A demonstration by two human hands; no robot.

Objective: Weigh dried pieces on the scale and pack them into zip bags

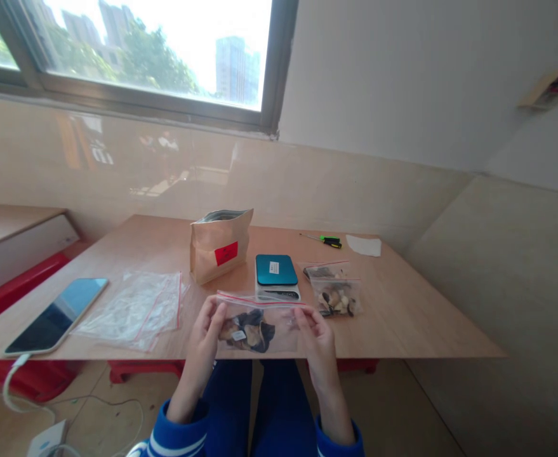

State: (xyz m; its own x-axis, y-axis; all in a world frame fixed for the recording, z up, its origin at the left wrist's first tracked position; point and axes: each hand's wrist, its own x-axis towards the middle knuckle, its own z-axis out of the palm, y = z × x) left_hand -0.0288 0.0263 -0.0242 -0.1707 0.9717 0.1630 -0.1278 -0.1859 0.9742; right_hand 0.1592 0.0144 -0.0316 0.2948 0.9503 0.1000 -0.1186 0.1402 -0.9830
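A clear zip bag with a red seal line hangs between my two hands at the table's front edge. Dark brown, curled dried pieces and a small white packet lie inside it. My left hand pinches the bag's upper left corner. At the upper right corner, the fingers of my right hand are closed on the seal. Just beyond the bag sits a small digital scale with a blue-green top and a white label. Right of the scale lie filled zip bags with pale and dark pieces.
A brown paper pouch with a red label stands open behind. Flat clear zip bags lie left, beside a phone on a white cable. Screwdrivers and white paper lie at the back right. Red stools stand below.
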